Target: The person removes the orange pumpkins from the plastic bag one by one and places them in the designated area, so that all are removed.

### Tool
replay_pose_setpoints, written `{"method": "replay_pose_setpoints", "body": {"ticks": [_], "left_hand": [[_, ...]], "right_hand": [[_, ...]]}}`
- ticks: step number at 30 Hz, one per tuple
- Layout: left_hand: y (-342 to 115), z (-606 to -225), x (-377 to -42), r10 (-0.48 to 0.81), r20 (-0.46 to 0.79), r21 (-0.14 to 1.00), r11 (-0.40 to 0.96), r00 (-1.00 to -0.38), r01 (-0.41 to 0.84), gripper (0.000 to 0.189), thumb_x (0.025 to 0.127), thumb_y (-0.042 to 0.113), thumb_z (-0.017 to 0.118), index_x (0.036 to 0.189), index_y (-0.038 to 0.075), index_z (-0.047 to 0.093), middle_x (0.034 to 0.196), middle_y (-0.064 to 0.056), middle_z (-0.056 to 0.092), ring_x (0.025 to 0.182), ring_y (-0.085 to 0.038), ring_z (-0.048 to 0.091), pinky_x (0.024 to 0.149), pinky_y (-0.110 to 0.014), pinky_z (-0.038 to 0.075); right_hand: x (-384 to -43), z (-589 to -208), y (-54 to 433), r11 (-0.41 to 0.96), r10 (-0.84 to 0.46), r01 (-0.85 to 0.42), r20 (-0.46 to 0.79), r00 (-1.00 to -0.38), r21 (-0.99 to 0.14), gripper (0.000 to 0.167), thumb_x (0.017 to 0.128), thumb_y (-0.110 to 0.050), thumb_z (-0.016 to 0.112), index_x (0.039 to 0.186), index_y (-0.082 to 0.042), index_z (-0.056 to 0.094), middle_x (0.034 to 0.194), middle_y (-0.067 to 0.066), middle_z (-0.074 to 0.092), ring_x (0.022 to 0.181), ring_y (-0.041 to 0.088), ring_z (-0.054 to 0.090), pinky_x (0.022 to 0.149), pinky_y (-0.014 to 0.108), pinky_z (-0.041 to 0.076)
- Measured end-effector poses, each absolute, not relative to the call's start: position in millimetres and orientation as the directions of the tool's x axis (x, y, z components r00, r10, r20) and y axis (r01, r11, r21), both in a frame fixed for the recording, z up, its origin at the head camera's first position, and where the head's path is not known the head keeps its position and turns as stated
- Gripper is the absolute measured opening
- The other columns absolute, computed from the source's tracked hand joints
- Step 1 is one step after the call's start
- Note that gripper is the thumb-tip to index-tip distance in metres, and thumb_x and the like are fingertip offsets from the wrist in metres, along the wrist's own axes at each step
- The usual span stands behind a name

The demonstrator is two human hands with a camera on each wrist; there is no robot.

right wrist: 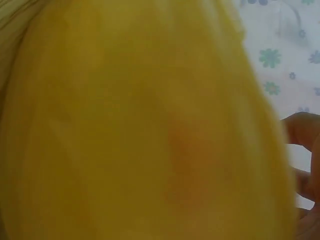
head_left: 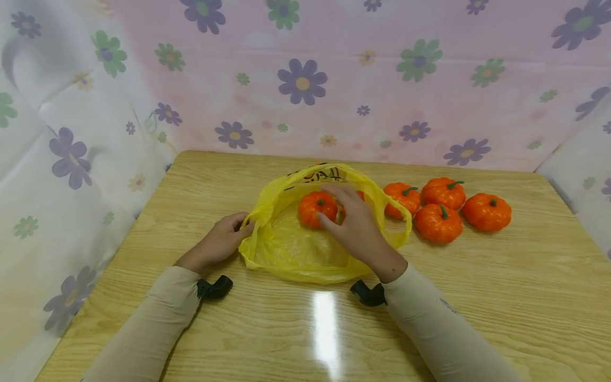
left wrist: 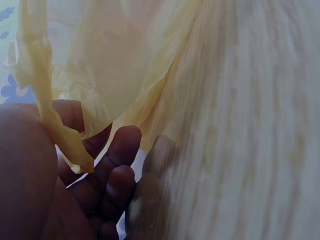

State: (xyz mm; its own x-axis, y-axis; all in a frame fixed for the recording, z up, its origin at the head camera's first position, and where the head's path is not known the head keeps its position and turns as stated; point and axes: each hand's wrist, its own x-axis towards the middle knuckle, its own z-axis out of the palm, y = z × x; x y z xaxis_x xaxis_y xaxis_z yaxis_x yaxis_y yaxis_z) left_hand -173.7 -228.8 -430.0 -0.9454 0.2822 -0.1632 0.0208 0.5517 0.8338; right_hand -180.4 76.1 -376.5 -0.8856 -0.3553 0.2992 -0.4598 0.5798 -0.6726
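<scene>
A yellow plastic bag (head_left: pixel 296 273) lies on the table with its mouth spread open. Its left edge is held by my left hand (head_left: pixel 221 239); in the left wrist view a bag strip (left wrist: pixel 45 90) passes between thumb and curled fingers (left wrist: pixel 122 145). Inside the bag sits an orange pumpkin (head_left: pixel 312 208) with a green stem. A second pumpkin (head_left: pixel 360 196) is mostly hidden behind my right hand (head_left: pixel 357 225), which is over the bag's mouth, thumb and fingers apart, beside the first pumpkin. The bag (right wrist: pixel 125 125) fills most of the right wrist view, blurred.
Several more orange pumpkins (head_left: pixel 439 224) stand grouped on the wooden table (head_left: pixel 525 297), right of the bag. A bag handle loop (head_left: pixel 409 223) reaches toward them. Flower-patterned cloth (head_left: pixel 334 74) hangs behind the table and along its left side.
</scene>
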Motion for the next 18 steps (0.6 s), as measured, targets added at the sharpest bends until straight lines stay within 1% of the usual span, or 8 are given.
{"method": "replay_pose_setpoints", "body": {"ticks": [3,4,6,7,11,16,18], "left_hand": [[-228.8,-430.5,-175.0,0.29,-0.152,0.829,0.558,-0.945,0.038,0.033,0.107,0.041,0.046,0.119,0.013,0.061,0.107,-0.006,0.064,0.093,-0.019,0.059,0.084,-0.035,0.048],[-228.6,-430.5,-175.1,0.292,-0.15,0.828,0.56,-0.944,0.041,0.034,0.107,0.04,0.046,0.118,0.013,0.061,0.106,-0.007,0.064,0.093,-0.019,0.059,0.083,-0.035,0.048],[-228.2,-430.3,-175.1,0.291,-0.154,0.829,0.559,-0.944,0.037,0.034,0.107,0.041,0.046,0.118,0.013,0.061,0.105,-0.007,0.063,0.092,-0.019,0.059,0.083,-0.035,0.048],[-228.0,-430.4,-175.2,0.287,-0.157,0.832,0.554,-0.945,0.03,0.033,0.107,0.041,0.046,0.117,0.014,0.061,0.105,-0.007,0.063,0.092,-0.02,0.059,0.082,-0.035,0.048],[-227.4,-429.8,-174.4,0.28,-0.171,0.842,0.54,-0.945,0.007,0.031,0.106,0.043,0.046,0.114,0.016,0.061,0.102,-0.006,0.062,0.091,-0.021,0.059,0.081,-0.036,0.048],[-227.9,-429.1,-173.6,0.278,-0.167,0.837,0.547,-0.946,0.013,0.032,0.106,0.043,0.046,0.117,0.018,0.062,0.104,-0.005,0.063,0.091,-0.021,0.059,0.082,-0.036,0.047],[-228.6,-429.2,-173.5,0.276,-0.166,0.835,0.55,-0.947,0.013,0.031,0.106,0.043,0.046,0.118,0.018,0.062,0.104,-0.005,0.063,0.092,-0.021,0.059,0.082,-0.036,0.047]], "right_hand": [[-183.1,-383.2,76.6,0.609,-0.374,-0.427,0.234,-0.898,-0.668,0.056,0.093,-0.021,0.072,0.144,-0.012,0.051,0.146,0.011,0.047,0.111,0.032,0.06,0.088,0.047,0.053],[-184.1,-385.5,76.8,0.616,-0.38,-0.422,0.218,-0.899,-0.665,0.057,0.094,-0.022,0.072,0.145,-0.012,0.05,0.147,0.012,0.046,0.117,0.032,0.058,0.095,0.048,0.052],[-185.5,-389.4,76.8,0.621,-0.389,-0.409,0.189,-0.902,-0.668,0.058,0.094,-0.022,0.072,0.146,-0.011,0.049,0.147,0.012,0.046,0.123,0.034,0.056,0.1,0.05,0.05],[-186.0,-390.9,76.8,0.624,-0.391,-0.406,0.183,-0.902,-0.667,0.058,0.094,-0.022,0.072,0.146,-0.011,0.049,0.147,0.013,0.046,0.131,0.034,0.051,0.105,0.051,0.047],[-187.1,-395.1,76.1,0.635,-0.404,-0.409,0.169,-0.899,-0.655,0.06,0.094,-0.021,0.071,0.147,-0.008,0.048,0.148,0.015,0.047,0.132,0.035,0.051,0.105,0.05,0.047],[-187.9,-397.5,74.6,0.653,-0.428,-0.447,0.189,-0.884,-0.612,0.061,0.094,-0.017,0.071,0.147,-0.001,0.046,0.151,0.018,0.047,0.139,0.036,0.046,0.113,0.049,0.04],[-188.2,-398.3,74.0,0.656,-0.433,-0.455,0.194,-0.88,-0.603,0.06,0.093,-0.016,0.071,0.146,0.0,0.047,0.15,0.019,0.048,0.14,0.036,0.045,0.114,0.049,0.038]]}}
